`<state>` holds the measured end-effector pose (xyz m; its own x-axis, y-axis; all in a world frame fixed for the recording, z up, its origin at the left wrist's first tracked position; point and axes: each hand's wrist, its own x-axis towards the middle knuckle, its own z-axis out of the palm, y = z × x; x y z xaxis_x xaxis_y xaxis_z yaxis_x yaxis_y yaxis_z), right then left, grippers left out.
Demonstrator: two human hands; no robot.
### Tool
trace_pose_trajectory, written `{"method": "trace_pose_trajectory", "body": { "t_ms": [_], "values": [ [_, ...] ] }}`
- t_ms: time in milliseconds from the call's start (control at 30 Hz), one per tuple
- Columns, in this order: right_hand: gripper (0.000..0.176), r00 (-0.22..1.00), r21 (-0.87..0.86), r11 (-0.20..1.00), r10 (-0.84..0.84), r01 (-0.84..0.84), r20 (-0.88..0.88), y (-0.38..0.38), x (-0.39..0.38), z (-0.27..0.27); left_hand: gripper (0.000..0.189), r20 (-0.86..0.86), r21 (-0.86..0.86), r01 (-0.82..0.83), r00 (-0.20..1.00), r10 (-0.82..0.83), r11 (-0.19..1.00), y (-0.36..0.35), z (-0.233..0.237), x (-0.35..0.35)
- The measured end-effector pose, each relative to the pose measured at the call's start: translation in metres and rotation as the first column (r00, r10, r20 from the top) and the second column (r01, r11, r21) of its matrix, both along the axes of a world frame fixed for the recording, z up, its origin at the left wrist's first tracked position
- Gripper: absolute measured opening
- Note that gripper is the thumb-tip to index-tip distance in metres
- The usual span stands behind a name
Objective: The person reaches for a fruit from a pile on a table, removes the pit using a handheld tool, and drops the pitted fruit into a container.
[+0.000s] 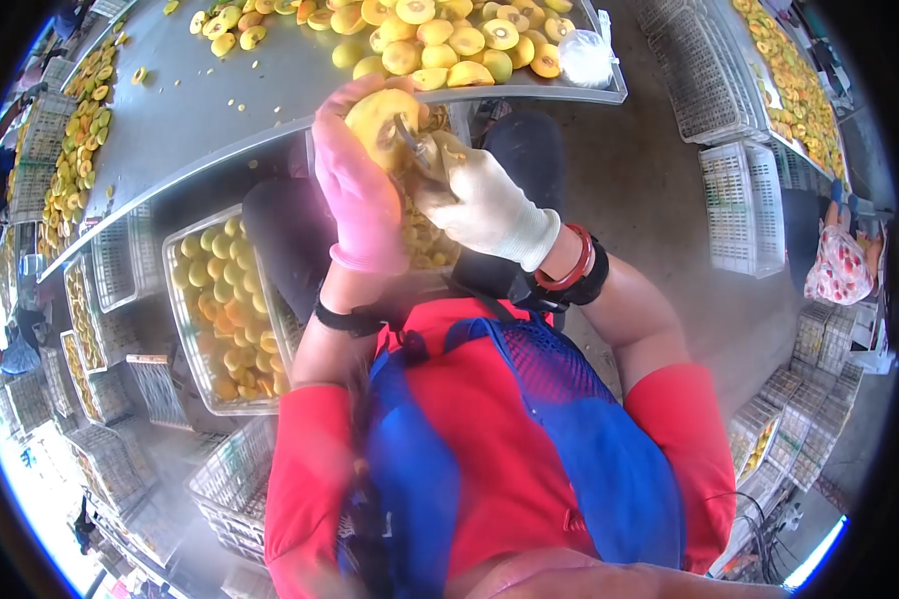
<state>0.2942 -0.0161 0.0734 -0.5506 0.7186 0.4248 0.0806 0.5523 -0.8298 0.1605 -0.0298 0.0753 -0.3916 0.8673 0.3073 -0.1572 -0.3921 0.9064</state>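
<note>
My left hand (358, 190), in a pink glove, holds a yellow fruit half (382, 125) with its cut side facing my other hand. In a white glove, my right hand (484, 200) is closed around a tool (422, 150), whose curved metal end is at the fruit's cut face. Both hands are close together just below the edge of a metal table (260, 95). Many yellow fruit halves (435, 40) lie piled on that table. More fruit sits below my hands, partly hidden by them.
A crate of yellow fruit (228, 299) stands at my left, with an empty-looking crate (235, 489) below it. A clear plastic bundle (585, 58) lies at the table's corner. White crates (741, 210) stand at the right, near a seated person (839, 262).
</note>
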Motion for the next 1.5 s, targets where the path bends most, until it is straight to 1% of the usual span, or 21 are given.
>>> {"method": "trace_pose_trajectory", "body": {
  "t_ms": [67,100,167,233,267,367,400,467,567,667,700,800,833,933,967,1033,1233,1333,1367,1433,1500],
  "values": [
    [0.020,0.989,-0.155,0.983,0.080,-0.099,-0.123,-0.002,-0.002,0.000,0.072,-0.013,0.074,-0.025,1.000,0.026,0.997,-0.001,-0.002,0.004],
    [0.021,0.987,-0.422,0.893,0.129,-0.156,-0.093,-0.003,0.002,0.009,0.072,-0.019,0.108,-0.035,0.999,0.037,0.994,-0.001,-0.003,0.005],
    [0.022,0.967,-0.840,0.508,0.242,-0.193,-0.075,-0.005,0.013,0.034,0.071,0.027,0.102,-0.035,0.999,0.032,0.994,-0.005,0.004,0.010],
    [0.020,0.985,-0.418,0.892,0.150,-0.173,-0.086,-0.008,0.004,0.016,0.069,0.019,0.159,-0.019,1.000,0.017,0.987,-0.006,0.005,0.010],
    [0.019,0.988,-0.148,0.981,0.111,-0.127,-0.111,-0.009,0.001,0.010,0.068,-0.012,0.217,-0.003,1.000,0.006,0.976,-0.006,0.003,0.010],
    [0.018,0.998,-0.013,1.000,-0.005,0.004,-0.058,-0.011,0.003,0.012,0.064,-0.156,0.262,0.109,0.985,-0.070,0.959,-0.002,0.002,0.000],
    [0.018,0.996,-0.322,0.943,0.090,-0.079,0.019,-0.010,0.007,0.024,0.063,-0.210,0.253,0.154,0.973,-0.101,0.955,-0.001,0.002,-0.004],
    [0.019,0.944,-0.827,0.547,0.322,-0.127,0.068,-0.005,0.019,0.058,0.060,-0.167,0.365,0.054,0.986,0.008,0.930,0.001,-0.004,0.009],
    [0.020,0.951,-0.751,0.634,0.309,-0.186,0.025,-0.009,0.021,0.046,0.058,0.014,0.237,0.094,0.995,-0.100,0.967,-0.009,0.009,0.013],
    [0.019,0.986,-0.088,0.987,0.144,-0.136,0.083,-0.008,0.018,0.018,0.053,0.164,0.150,0.155,0.970,-0.180,0.976,-0.014,0.005,0.014],
    [0.020,0.974,-0.285,0.941,0.214,-0.185,0.076,-0.007,0.017,0.019,0.050,0.195,0.153,0.157,0.963,-0.186,0.976,-0.012,0.005,0.015],
    [0.020,0.969,-0.442,0.883,0.224,-0.155,0.106,-0.008,0.022,0.033,0.054,0.162,0.042,0.170,0.971,-0.174,0.985,-0.015,0.015,0.015],
    [0.020,0.982,-0.085,0.988,0.141,-0.131,0.125,-0.002,0.020,0.012,0.057,0.231,-0.039,0.186,0.958,-0.173,0.982,-0.016,0.022,0.016],
    [0.022,0.966,-0.002,0.992,0.120,-0.122,0.228,-0.004,0.020,0.016,0.063,0.439,-0.035,0.174,0.887,-0.141,0.984,-0.013,0.018,0.017],
    [0.021,0.941,-0.282,0.948,0.222,-0.147,0.256,-0.005,0.020,0.023,0.070,0.459,-0.032,0.154,0.880,-0.122,0.988,-0.012,0.015,0.017],
    [0.020,0.877,-0.757,0.644,0.421,-0.111,0.230,-0.005,0.022,0.044,0.076,0.460,0.015,0.220,0.864,-0.202,0.975,-0.015,0.015,0.011],
    [0.012,0.920,-0.825,0.543,0.384,-0.155,0.079,-0.016,0.024,0.041,0.085,0.249,-0.136,0.193,0.956,-0.155,0.972,-0.018,0.022,0.007],
    [0.008,0.924,-0.819,0.543,0.381,-0.186,0.043,-0.022,0.017,0.031,0.060,-0.119,0.176,0.132,0.987,-0.112,0.975,-0.014,-0.010,0.001],
    [0.007,0.905,-0.921,0.342,0.424,-0.188,-0.027,-0.021,0.020,0.028,0.054,-0.156,0.179,0.248,0.963,-0.222,0.952,-0.016,-0.013,-0.002],
    [0.012,0.914,-0.950,0.272,0.404,-0.154,-0.033,-0.026,0.019,0.032,0.045,-0.291,0.093,0.446,0.867,-0.404,0.890,-0.019,-0.006,-0.016],
    [0.015,0.917,-0.916,0.386,0.395,-0.107,0.059,-0.028,0.022,0.018,0.045,-0.045,-0.040,0.497,0.866,-0.498,0.867,-0.024,-0.001,-0.012]
  ]
}}
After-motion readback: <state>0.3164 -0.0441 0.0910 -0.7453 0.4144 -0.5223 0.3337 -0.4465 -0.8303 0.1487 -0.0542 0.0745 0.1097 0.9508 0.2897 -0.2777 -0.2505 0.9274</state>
